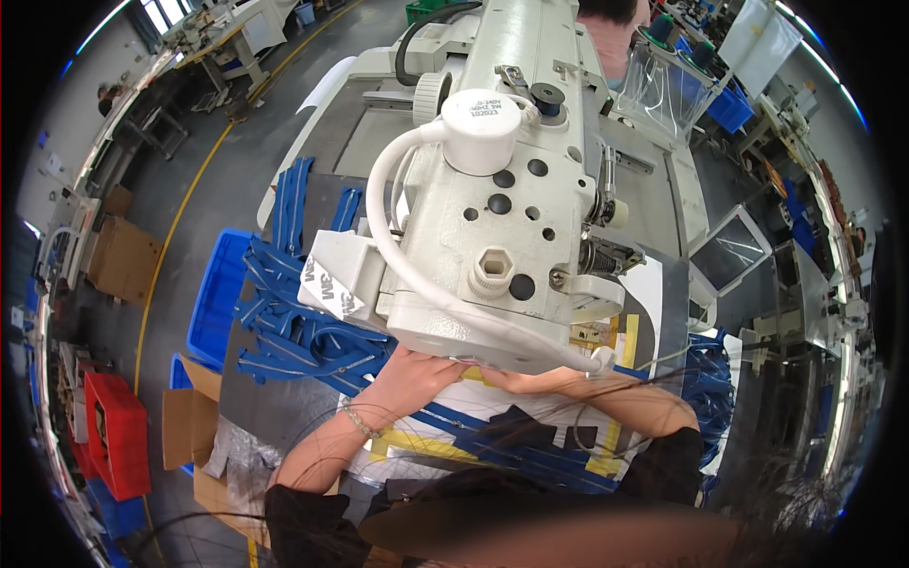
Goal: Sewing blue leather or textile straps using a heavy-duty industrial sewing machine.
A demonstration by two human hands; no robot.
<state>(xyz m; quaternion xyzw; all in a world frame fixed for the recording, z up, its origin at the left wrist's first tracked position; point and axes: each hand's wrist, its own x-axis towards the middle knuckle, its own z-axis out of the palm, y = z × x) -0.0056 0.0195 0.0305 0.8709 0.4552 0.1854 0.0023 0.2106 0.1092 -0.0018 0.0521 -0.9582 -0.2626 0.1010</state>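
Beneath the front edge of a cream sewing machine [492, 237], near the centre of the view, the left hand [412, 381] and the right hand [516, 379] are reaching toward each other. The machine head is hiding most of the fingertips, so I cannot tell whether the fingers are together, apart or clamped on anything. Just below the hands, toward six o'clock, a blue strip [454, 423] with a pale centre line, probably a zip, is slanting across a white sheet [488, 402] marked with yellow tape [426, 445]. Toward nine o'clock, a tangled heap of blue strips [312, 331] is covering part of the dark grey tabletop [248, 402]; toward three o'clock, another blue bundle [710, 379] is hanging at the right edge. Around the room, a blue bin [218, 298] is standing beside the table at nine o'clock, a red crate [115, 435] is sitting farther out at eight, and a yellow line [180, 227] is running along the grey floor toward eleven. At one o'clock, a person in pink [611, 38] is showing behind the machine.
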